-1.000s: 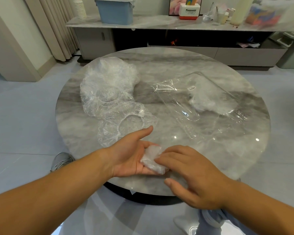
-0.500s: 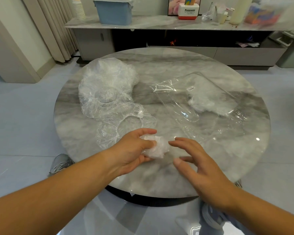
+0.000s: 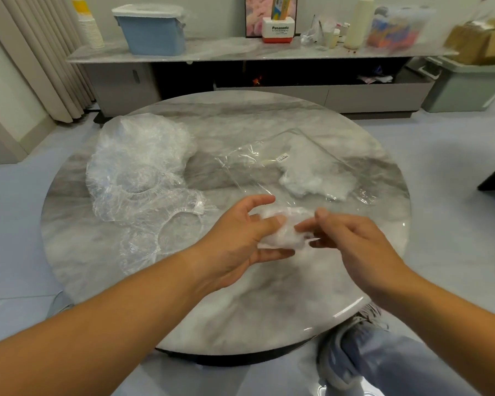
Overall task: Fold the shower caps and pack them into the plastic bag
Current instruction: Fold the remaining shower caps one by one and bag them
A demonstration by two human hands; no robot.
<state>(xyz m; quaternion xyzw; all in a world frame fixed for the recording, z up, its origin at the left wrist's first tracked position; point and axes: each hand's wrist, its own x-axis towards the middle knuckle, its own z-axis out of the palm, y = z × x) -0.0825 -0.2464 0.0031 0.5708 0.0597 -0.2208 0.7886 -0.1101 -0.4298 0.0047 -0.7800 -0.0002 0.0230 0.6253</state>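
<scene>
Folded cap point(image 3: 283, 228) moves farther from table edge, toward plastic bag point(image 3: 257, 164). Left hand point(image 3: 237, 241) cups it, fingers curled; right hand point(image 3: 352, 241) pinches its edge. Risk: loosened grip lets springy film unfold.

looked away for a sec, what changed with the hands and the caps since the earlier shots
The folded shower cap moved forward, toward the plastic bag. The left hand closed round it; the right hand let go, then took hold of it again. The loose shower caps and the bag stayed put.
</scene>
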